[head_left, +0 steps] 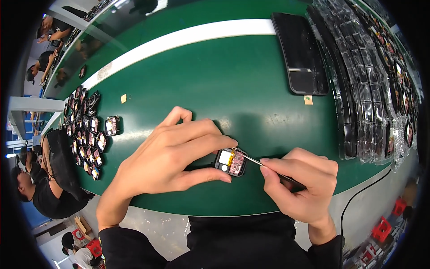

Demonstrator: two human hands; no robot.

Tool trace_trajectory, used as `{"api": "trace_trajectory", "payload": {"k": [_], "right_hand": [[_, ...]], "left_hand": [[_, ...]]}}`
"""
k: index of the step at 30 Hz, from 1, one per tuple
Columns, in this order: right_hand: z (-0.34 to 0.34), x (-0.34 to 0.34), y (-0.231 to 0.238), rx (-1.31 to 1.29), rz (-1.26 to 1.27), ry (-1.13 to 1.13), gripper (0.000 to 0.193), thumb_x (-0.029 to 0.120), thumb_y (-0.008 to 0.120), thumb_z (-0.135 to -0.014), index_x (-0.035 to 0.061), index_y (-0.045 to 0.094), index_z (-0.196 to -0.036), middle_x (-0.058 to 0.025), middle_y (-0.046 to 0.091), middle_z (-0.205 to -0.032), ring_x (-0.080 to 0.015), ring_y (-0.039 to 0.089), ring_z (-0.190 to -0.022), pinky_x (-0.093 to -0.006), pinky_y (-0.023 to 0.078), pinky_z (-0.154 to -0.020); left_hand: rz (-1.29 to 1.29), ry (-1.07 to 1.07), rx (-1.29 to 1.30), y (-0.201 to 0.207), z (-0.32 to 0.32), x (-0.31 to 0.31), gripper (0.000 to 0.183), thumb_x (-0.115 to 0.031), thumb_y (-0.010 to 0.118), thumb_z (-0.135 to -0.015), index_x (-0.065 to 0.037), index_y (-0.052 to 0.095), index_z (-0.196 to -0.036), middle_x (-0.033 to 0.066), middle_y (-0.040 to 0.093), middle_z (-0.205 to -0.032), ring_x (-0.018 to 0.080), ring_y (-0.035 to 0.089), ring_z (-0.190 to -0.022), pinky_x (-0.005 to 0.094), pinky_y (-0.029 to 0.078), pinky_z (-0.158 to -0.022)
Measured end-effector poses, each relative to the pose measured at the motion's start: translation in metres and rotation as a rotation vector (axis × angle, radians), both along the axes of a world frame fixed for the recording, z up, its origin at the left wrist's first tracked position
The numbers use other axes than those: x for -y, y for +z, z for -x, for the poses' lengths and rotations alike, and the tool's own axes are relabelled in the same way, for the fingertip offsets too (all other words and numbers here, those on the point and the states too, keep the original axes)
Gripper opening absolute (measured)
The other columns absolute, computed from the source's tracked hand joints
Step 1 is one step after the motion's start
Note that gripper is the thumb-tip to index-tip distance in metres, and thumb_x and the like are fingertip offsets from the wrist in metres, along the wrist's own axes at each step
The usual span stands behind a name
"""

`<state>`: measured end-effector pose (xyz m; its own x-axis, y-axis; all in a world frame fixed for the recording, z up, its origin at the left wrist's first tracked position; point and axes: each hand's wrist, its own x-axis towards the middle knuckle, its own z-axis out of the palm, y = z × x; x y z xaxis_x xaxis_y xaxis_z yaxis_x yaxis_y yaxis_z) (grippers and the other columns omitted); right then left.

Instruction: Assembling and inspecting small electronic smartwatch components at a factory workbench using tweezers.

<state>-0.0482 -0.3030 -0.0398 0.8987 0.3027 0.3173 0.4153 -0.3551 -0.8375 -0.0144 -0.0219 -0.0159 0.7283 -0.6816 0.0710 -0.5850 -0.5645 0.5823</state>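
An opened smartwatch body (231, 161) lies on the green table in front of me, its circuit board, white block and yellow tape showing. My left hand (179, 154) pinches it between the index finger at its upper edge and the thumb at its lower left. In my right hand (304, 184) are metal tweezers (254, 160), held like a pen. Their tip reaches the upper right of the circuit board; whether anything sits in the tip is too small to tell.
Many similar watch bodies (89, 139) are heaped at the left, one (112, 126) lying apart. A black phone (301, 54) lies at the far right beside stacked clear plastic trays (358, 89). A small tan square (124, 98) lies beyond my left hand. Co-workers (49, 188) sit at the left.
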Motion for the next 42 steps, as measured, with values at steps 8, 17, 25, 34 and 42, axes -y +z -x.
{"api": "trace_trajectory", "payload": {"k": [8, 17, 25, 34, 42], "right_hand": [[-0.002, -0.007, -0.007, 0.069, 0.020, -0.003, 0.021, -0.009, 0.086, -0.078, -0.0018, 0.081, -0.097, -0.0034, 0.066, -0.073, -0.0146, 0.054, -0.049, -0.0293, 0.041, -0.045], [-0.001, -0.006, -0.010, 0.215, 0.023, -0.044, 0.025, -0.009, 0.088, -0.075, -0.0024, 0.083, -0.099, -0.0028, 0.061, -0.073, -0.0150, 0.057, -0.051, -0.0311, 0.044, -0.046], [-0.002, -0.010, -0.015, 0.306, 0.060, -0.006, 0.030, -0.009, 0.089, -0.072, -0.0041, 0.082, -0.101, -0.0027, 0.055, -0.075, -0.0150, 0.057, -0.056, -0.0324, 0.043, -0.048], [-0.001, -0.009, -0.014, 0.320, 0.075, 0.004, 0.031, -0.010, 0.088, -0.072, -0.0052, 0.082, -0.101, -0.0025, 0.054, -0.075, -0.0148, 0.057, -0.056, -0.0322, 0.040, -0.046], [0.000, -0.010, -0.016, 0.378, 0.117, 0.000, 0.030, -0.011, 0.088, -0.072, -0.0059, 0.082, -0.102, -0.0015, 0.053, -0.075, -0.0137, 0.055, -0.054, -0.0313, 0.038, -0.044]], "left_hand": [[0.028, -0.011, 0.026, -0.003, -0.003, 0.001, 0.062, -0.041, 0.100, -0.072, -0.005, 0.084, -0.120, 0.0024, 0.078, -0.099, 0.0190, 0.067, -0.085, 0.0371, 0.037, -0.083], [0.036, 0.026, -0.015, -0.002, -0.004, 0.000, 0.062, -0.043, 0.101, -0.071, -0.006, 0.084, -0.118, 0.0032, 0.081, -0.095, 0.0195, 0.071, -0.084, 0.0376, 0.038, -0.084], [-0.010, 0.001, 0.005, 0.001, -0.006, -0.002, 0.062, -0.044, 0.101, -0.071, -0.006, 0.084, -0.117, 0.0035, 0.081, -0.096, 0.0196, 0.071, -0.084, 0.0375, 0.039, -0.084], [0.030, -0.033, -0.055, 0.001, -0.011, -0.007, 0.062, -0.045, 0.102, -0.071, -0.006, 0.085, -0.116, 0.0032, 0.083, -0.099, 0.0189, 0.071, -0.082, 0.0371, 0.036, -0.083], [0.026, -0.038, -0.021, 0.000, -0.011, -0.004, 0.063, -0.045, 0.102, -0.070, -0.006, 0.085, -0.116, 0.0027, 0.080, -0.092, 0.0186, 0.069, -0.080, 0.0370, 0.035, -0.082]]}}
